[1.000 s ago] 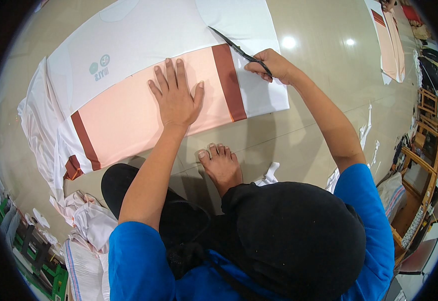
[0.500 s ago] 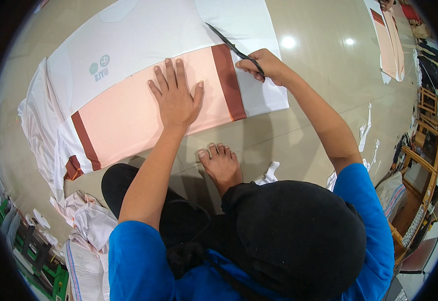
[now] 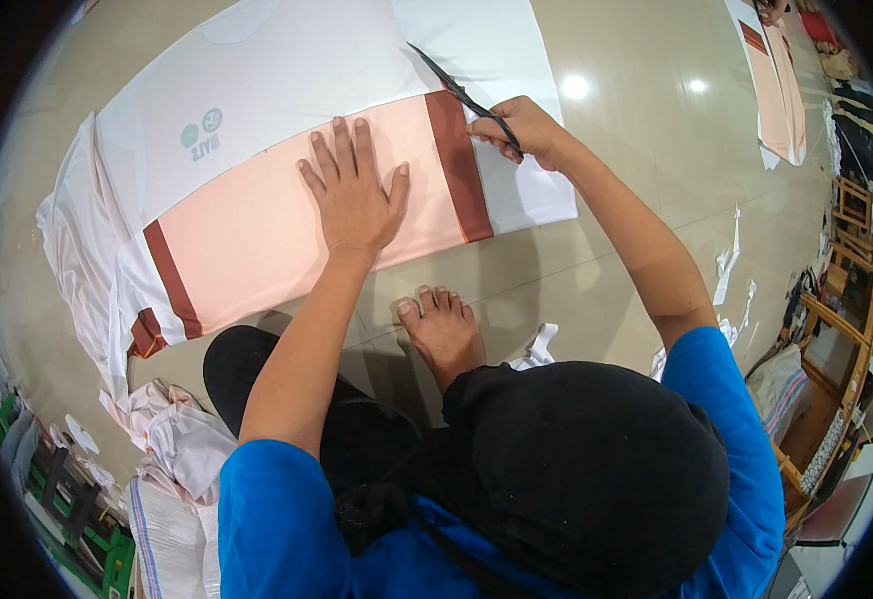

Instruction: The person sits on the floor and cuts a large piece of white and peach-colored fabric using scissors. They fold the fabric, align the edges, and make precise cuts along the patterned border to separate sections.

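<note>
A large white fabric sheet (image 3: pixel 287 80) lies spread on the floor, with a peach panel (image 3: pixel 247 240) edged by dark brown bands (image 3: pixel 461 160) on its near part. My left hand (image 3: pixel 356 200) rests flat on the peach panel, fingers spread. In my right hand (image 3: pixel 526 135) is a pair of black scissors (image 3: pixel 453 88), gripped by the handles. The blades look nearly together and point to the far left, over the white fabric just beyond the right brown band. Small faded green marks show on the white part.
My bare foot (image 3: pixel 441 329) stands on the tiled floor (image 3: pixel 636 170) just short of the fabric. White scraps (image 3: pixel 728 262) lie to the right. Crumpled cloth (image 3: pixel 177 434) and a white sack (image 3: pixel 172 529) are at the lower left. Wooden frames (image 3: pixel 841 329) line the right side.
The scissors and my right hand have shifted very slightly to the left. My left hand stays pressed on the panel, and the fabric lies almost as before.
</note>
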The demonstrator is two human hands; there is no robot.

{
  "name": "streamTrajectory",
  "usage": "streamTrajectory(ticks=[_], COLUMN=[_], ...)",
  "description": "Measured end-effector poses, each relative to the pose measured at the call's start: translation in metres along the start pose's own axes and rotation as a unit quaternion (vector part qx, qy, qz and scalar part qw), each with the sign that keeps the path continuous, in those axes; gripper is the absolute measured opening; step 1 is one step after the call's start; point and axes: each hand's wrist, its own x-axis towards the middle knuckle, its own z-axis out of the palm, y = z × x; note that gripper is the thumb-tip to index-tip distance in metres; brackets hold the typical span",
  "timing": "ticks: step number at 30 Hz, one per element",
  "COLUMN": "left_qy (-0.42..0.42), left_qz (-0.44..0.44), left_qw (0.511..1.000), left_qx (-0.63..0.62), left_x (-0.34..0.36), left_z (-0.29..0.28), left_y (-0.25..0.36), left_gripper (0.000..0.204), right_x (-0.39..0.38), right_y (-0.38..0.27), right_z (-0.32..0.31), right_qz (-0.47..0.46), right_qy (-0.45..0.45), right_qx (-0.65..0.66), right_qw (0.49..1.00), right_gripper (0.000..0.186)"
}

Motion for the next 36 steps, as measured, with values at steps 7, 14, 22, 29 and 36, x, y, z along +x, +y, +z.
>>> streamTrajectory(ticks=[7,14,22,29,36], left_qy=[-0.006,-0.002,-0.010,-0.012,-0.011], left_qz=[0.001,0.003,0.000,-0.001,-0.002], left_qw=[1.000,1.000,1.000,1.000,1.000], left_qx=[0.010,0.016,0.020,0.023,0.015], left_x=[0.000,0.001,0.000,0.000,0.000], left_z=[0.000,0.000,-0.001,-0.001,-0.001], left_y=[0.000,0.000,0.000,0.000,0.000], left_gripper=[0.088,0.088,0.088,0.088,0.088], right_x=[0.002,0.000,0.001,0.009,0.011], right_y=[0.004,0.006,0.009,0.007,0.001], right_z=[0.006,0.014,0.018,0.021,0.026], right_qz=[0.014,0.007,0.003,-0.012,-0.009], right_qy=[0.007,0.011,0.005,0.002,0.017], right_qx=[0.007,0.031,0.023,0.042,0.059], right_qw=[1.000,0.999,1.000,0.999,0.998], right_gripper=[0.034,0.033,0.035,0.037,0.035])
